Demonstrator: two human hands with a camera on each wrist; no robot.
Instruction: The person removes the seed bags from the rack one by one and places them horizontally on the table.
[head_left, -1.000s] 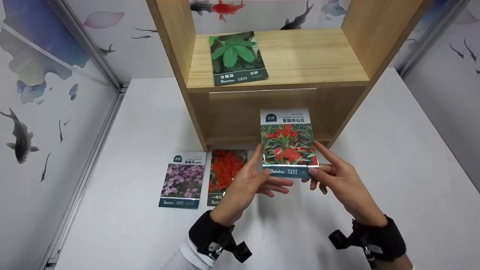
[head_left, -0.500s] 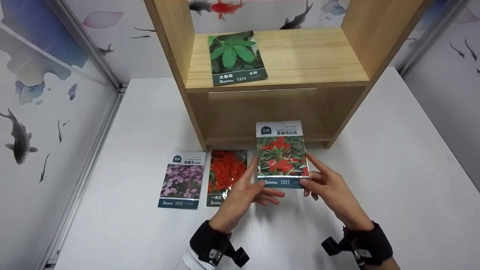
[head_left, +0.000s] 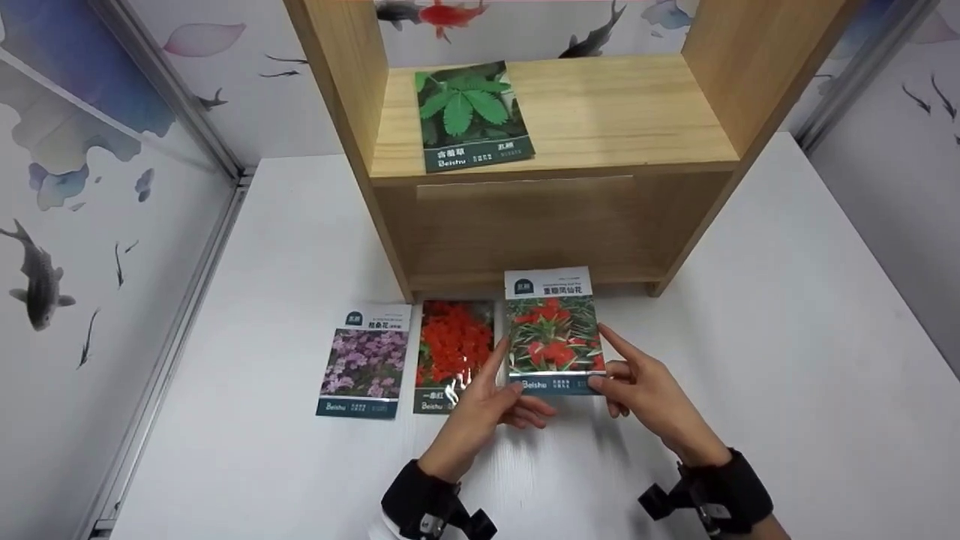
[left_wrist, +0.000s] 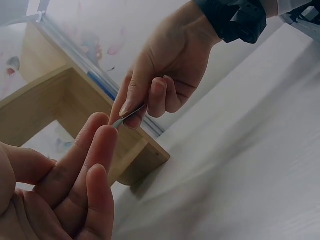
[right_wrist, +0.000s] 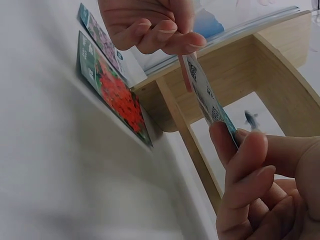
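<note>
A seed packet (head_left: 553, 330) with red flowers, a white top and a blue-green bottom band is held over the table, its front toward the head camera. My left hand (head_left: 480, 409) holds its lower left corner, thumb in front and index finger along the side; the other fingers spread below. At the lower right corner my right hand (head_left: 649, 394) pinches it between thumb and curled fingers, index finger along the edge. The right wrist view shows the packet's printed back (right_wrist: 210, 95). Close on the left, a red-flower packet (head_left: 454, 345) lies beside a purple-flower packet (head_left: 365, 360).
A wooden shelf unit (head_left: 555, 169) stands on the white table (head_left: 247, 375) behind the hands. On its upper board a green-leaf packet (head_left: 474, 116) lies at the left. Walls painted with fish (head_left: 37, 277) enclose the table.
Both hands have drawn the held packet toward me and slightly left, away from the shelf. The other packets stay where they were.
</note>
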